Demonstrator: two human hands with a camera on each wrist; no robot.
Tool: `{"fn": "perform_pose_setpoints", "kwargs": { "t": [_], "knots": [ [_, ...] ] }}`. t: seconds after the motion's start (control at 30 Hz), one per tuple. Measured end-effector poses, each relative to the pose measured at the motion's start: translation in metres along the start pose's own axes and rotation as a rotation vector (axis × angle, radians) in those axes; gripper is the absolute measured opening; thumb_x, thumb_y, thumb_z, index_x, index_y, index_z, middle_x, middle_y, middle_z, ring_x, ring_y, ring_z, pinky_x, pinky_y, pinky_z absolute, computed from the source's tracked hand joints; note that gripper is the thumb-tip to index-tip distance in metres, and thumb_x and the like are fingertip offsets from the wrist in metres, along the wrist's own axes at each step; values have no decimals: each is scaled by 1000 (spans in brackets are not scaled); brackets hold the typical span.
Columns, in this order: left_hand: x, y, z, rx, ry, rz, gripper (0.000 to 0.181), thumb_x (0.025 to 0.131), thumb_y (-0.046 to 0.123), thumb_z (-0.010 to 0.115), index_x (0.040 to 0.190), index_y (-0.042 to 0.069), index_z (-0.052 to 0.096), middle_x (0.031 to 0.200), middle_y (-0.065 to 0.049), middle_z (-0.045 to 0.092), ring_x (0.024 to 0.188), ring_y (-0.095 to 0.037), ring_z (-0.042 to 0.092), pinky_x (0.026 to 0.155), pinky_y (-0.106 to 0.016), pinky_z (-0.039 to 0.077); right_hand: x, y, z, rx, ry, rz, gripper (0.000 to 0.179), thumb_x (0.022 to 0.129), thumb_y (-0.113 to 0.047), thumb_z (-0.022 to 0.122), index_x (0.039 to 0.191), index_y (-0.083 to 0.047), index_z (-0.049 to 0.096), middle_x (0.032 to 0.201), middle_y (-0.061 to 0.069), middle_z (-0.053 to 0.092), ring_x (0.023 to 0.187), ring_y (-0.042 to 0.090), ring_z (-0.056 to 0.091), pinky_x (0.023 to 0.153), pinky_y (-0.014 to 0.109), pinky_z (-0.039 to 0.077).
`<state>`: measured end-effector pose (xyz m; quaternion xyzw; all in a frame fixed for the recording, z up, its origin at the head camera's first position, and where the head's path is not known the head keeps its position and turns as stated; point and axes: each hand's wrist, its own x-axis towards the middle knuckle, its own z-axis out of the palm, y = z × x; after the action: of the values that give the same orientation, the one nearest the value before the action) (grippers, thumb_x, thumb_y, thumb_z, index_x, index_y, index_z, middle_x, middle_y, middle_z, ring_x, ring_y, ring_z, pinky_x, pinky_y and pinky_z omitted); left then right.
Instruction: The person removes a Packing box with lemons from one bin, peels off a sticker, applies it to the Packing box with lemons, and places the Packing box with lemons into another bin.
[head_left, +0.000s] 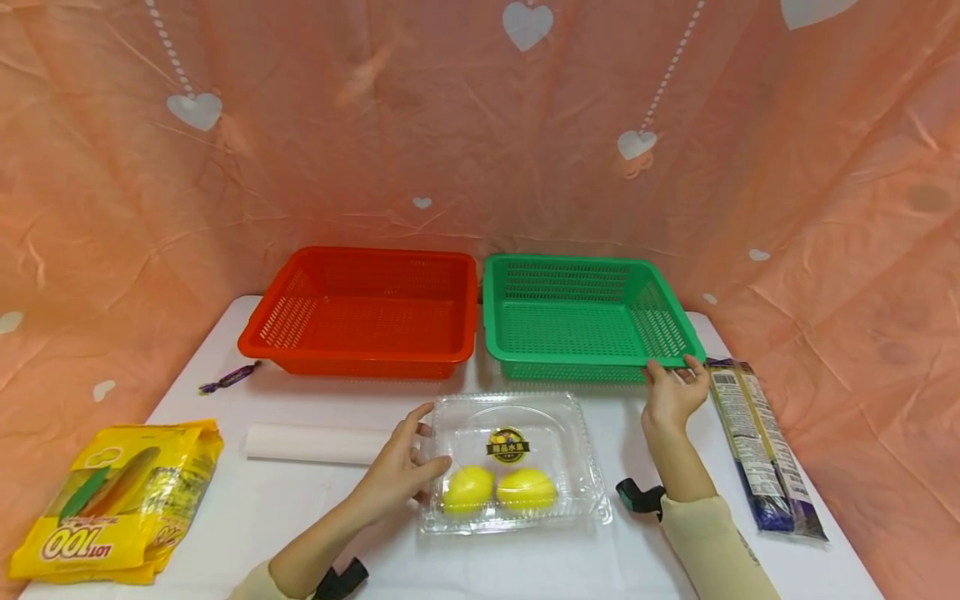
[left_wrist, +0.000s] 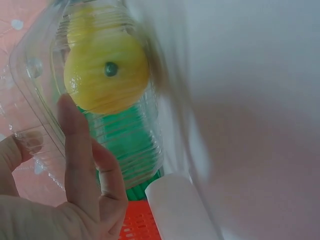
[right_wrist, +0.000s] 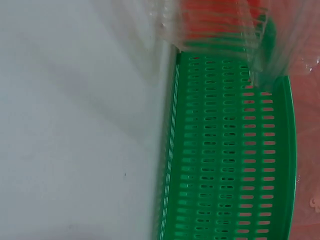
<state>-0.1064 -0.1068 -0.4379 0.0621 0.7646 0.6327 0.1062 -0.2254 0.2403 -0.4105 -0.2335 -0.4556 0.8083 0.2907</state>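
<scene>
A clear plastic clamshell box with a dark round label sits on the white table. Two yellow lemons lie inside it; one lemon shows large in the left wrist view. My left hand rests at the box's left side, thumb over the lid edge and fingers loosely spread along the side. With fingers curled at the rim, my right hand holds the front right corner of the green basket. That hand is out of sight in the right wrist view, where the basket shows.
A red basket stands left of the green one. A white roll, a purple-wrapped candy and a yellow food packet lie at left. A long dark packet lies on the right. A pink curtain hangs behind.
</scene>
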Motion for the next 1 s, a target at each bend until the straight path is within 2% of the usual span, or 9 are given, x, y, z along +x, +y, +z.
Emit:
{"fn": "perform_pose_setpoints", "kwargs": {
  "t": [0.13,0.33,0.43,0.57,0.77,0.9,1.0],
  "knots": [
    [2,2,1,-6,-7,16,81,90,9,71,156,9,22,132,-21,36,81,-22,53,53,-32,57,3,1,-1,-12,12,-19,52,82,27,56,116,-8,41,100,5,30,78,12,49,62,16,54],
    [5,12,-4,-23,-50,52,81,92,7,69,156,8,20,132,-23,33,79,-23,53,53,-34,58,4,-1,0,-19,20,-27,55,81,28,56,123,-4,40,101,4,29,78,13,49,61,15,54],
    [9,22,-9,-31,-82,54,80,93,8,68,155,7,19,133,-25,32,78,-22,55,56,-35,59,5,-2,1,-16,19,-25,55,81,28,56,123,-4,40,101,4,29,80,14,48,61,15,54],
    [22,43,-15,-42,-135,65,77,93,7,66,155,6,20,135,-27,33,79,-23,60,58,-37,59,5,-2,1,-18,13,-34,55,82,28,55,124,-4,40,103,4,30,80,13,50,63,15,54],
    [58,89,-25,0,-184,77,72,96,11,63,154,7,20,135,-27,39,86,-29,64,65,-40,61,5,2,-2,-68,20,-48,56,82,27,56,128,-1,38,102,5,32,75,9,52,64,14,53],
    [96,121,-26,42,-178,53,73,98,15,62,156,9,18,139,-24,38,90,-29,61,70,-39,60,4,4,-2,-66,42,-57,51,83,25,56,123,-3,42,101,6,33,76,8,51,62,12,50],
    [131,144,-24,47,-167,31,76,97,16,63,157,12,16,139,-21,39,86,-26,59,69,-38,60,4,6,-1,-42,26,-49,50,84,24,56,122,-5,42,101,5,31,75,10,50,62,14,51]
  ]
}}
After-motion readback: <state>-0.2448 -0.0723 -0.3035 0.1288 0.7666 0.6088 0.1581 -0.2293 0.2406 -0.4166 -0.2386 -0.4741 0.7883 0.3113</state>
